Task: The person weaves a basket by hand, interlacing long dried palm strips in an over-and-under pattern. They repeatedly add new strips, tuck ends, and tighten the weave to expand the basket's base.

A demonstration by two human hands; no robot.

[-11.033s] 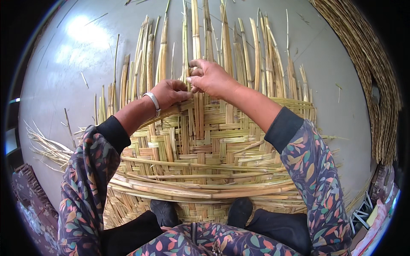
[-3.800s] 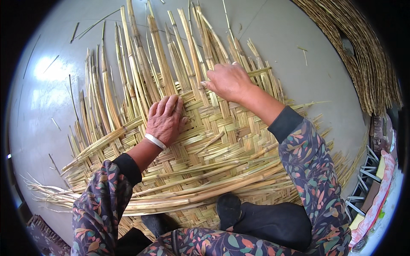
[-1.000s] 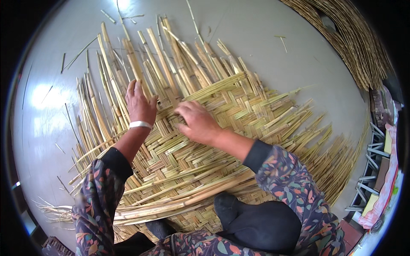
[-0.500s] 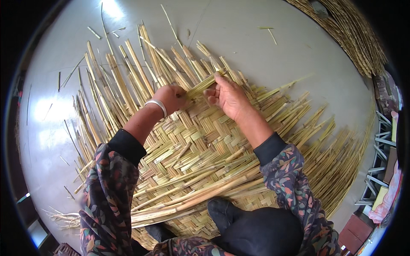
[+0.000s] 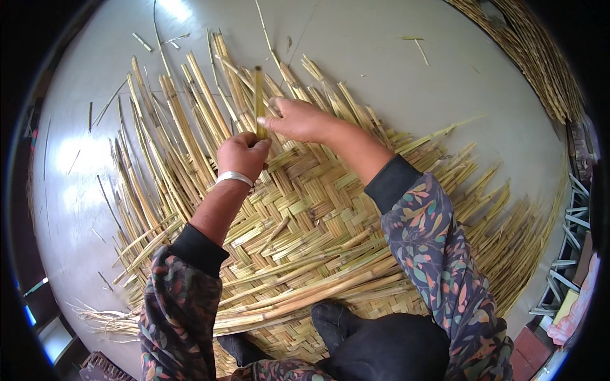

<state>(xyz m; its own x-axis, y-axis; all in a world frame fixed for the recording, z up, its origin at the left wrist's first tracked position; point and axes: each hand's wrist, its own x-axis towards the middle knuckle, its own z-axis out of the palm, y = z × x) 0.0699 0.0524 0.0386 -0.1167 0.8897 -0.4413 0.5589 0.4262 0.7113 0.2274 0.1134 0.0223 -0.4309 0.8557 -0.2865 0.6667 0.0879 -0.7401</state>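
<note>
A short flat reed strip (image 5: 258,89) stands nearly upright above the woven mat, its top end dark. My left hand (image 5: 243,155), with a pale bracelet at the wrist, is closed round the strip's lower end. From the right, my right hand (image 5: 295,119) reaches across with its thumb against the strip just above the left fist. Its other fingers are partly hidden. Below both hands spreads the woven reed mat (image 5: 305,203), in a diagonal pattern, with loose reed ends (image 5: 181,127) fanning out along its far and left sides.
Long reed stalks (image 5: 305,289) lie across the mat near my shoes (image 5: 330,324). A big bundle of reeds (image 5: 534,57) rests at the far right. Metal-framed stools (image 5: 565,254) line the right edge. Scraps of reed (image 5: 141,42) are scattered on the grey floor.
The strip has swung from a slant toward the far right to nearly upright. My right hand has moved left to meet it beside my left hand, which still grips it.
</note>
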